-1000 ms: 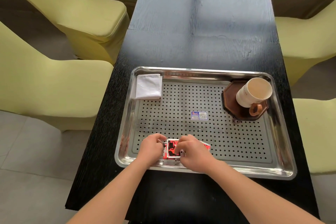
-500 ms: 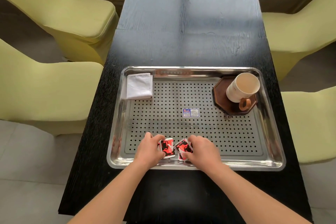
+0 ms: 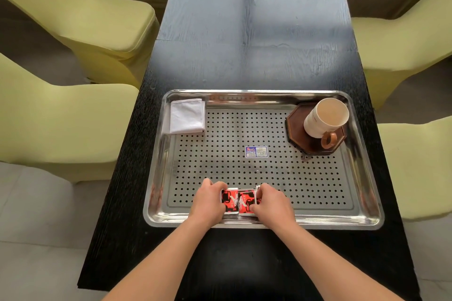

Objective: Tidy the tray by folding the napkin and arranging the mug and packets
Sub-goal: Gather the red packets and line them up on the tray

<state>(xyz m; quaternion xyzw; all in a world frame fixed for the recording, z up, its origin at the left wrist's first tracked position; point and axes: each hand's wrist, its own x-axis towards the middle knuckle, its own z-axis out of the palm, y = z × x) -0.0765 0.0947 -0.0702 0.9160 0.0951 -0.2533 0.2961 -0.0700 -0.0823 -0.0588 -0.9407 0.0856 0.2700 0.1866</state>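
Observation:
A perforated steel tray (image 3: 318,220) lies on a black table. At its near edge two red, black and white packets (image 3: 238,201) lie side by side. My left hand (image 3: 208,203) grips the left packet and my right hand (image 3: 272,204) grips the right one, fingers curled over their outer edges. A folded white napkin (image 3: 187,116) rests in the tray's far left corner. In the far right corner a cream mug (image 3: 324,118) with a brown handle stands on a dark octagonal coaster (image 3: 297,129).
A small blue label (image 3: 256,151) is stuck at the tray's middle. The black table (image 3: 254,44) stretches away beyond the tray. Yellow-green chairs (image 3: 80,24) flank the table on both sides, close to its edges.
The two packets, spread apart and tilted half a second ago, now lie straight and edge to edge between my hands. My hands have drawn closer together.

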